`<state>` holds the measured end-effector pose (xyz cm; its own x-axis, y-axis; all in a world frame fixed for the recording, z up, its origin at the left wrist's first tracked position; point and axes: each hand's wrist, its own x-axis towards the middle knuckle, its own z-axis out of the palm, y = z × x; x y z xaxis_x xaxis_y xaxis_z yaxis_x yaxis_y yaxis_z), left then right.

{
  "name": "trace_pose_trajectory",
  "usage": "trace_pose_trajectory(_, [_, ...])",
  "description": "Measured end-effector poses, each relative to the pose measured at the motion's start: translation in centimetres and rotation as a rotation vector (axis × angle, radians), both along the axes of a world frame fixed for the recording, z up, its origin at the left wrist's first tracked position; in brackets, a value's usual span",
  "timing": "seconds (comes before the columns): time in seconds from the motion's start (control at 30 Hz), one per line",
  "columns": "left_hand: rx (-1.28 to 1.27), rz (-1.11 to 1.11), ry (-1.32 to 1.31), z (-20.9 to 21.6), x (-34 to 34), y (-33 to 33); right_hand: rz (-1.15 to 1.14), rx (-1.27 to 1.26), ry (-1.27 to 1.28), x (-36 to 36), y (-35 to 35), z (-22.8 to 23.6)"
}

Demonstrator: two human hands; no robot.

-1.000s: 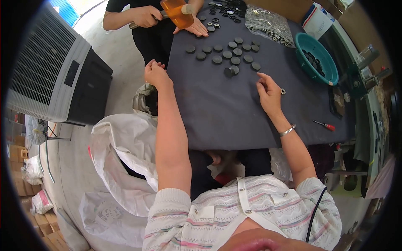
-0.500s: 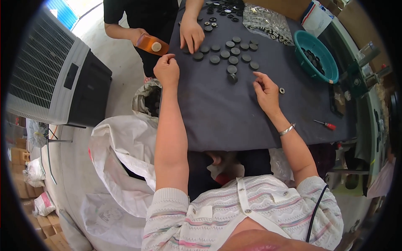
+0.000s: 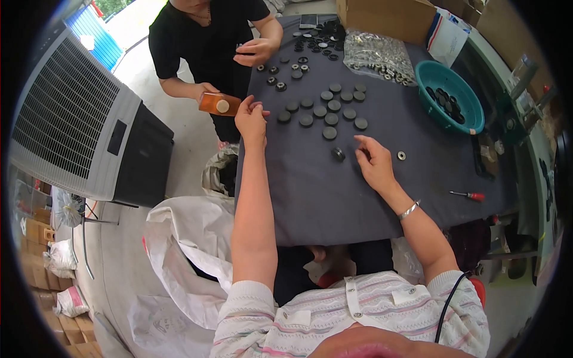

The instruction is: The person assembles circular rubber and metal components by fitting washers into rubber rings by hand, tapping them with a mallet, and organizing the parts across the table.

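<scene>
My left hand (image 3: 252, 122) is over the table's left edge, fingers loosely apart and nothing visible in them. It is next to an orange bottle with a pale cap (image 3: 222, 106), which a co-worker's hand (image 3: 206, 92) holds. My right hand (image 3: 376, 162) hovers at the right of the discs, index finger out, thumb apart, holding nothing I can see. Just left of its fingertips a dark round piece (image 3: 338, 154) stands tilted on the cloth. Beyond it lie several flat dark grey discs (image 3: 320, 111) in a loose cluster. A small metal-centred ring (image 3: 401, 156) lies right of my right hand.
A teal basin (image 3: 425, 74) with black pieces stands at the right, near a red-handled screwdriver (image 3: 476, 196). Behind are a clear bag of metal parts (image 3: 377, 52), loose black rings (image 3: 332, 56) and a cardboard box (image 3: 388, 18). A white sack (image 3: 185, 224) and air cooler (image 3: 65, 113) are at left.
The tilted dark piece has moved toward me, away from the cluster. My left fingers have loosened from a curl. The co-worker's other hand has lifted off the table. The view has shifted.
</scene>
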<state>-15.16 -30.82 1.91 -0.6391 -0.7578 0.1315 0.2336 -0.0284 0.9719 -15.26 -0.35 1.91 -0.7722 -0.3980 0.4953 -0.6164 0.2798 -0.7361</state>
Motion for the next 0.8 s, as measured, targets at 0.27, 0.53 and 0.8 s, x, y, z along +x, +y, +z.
trace_pose_trajectory(0.27, [0.042,0.071,0.153,1.6,0.0,0.1,-0.020,0.035,-0.039,0.0,0.0,0.1])
trace_pose_trajectory(0.53, [-0.490,0.545,-0.077,1.7,2.0,-1.8,0.007,0.010,-0.044,0.0,-0.1,-0.1])
trace_pose_trajectory(0.8, [-0.449,0.507,0.051,3.5,1.0,-3.8,0.003,0.038,-0.058,-0.1,0.0,0.0])
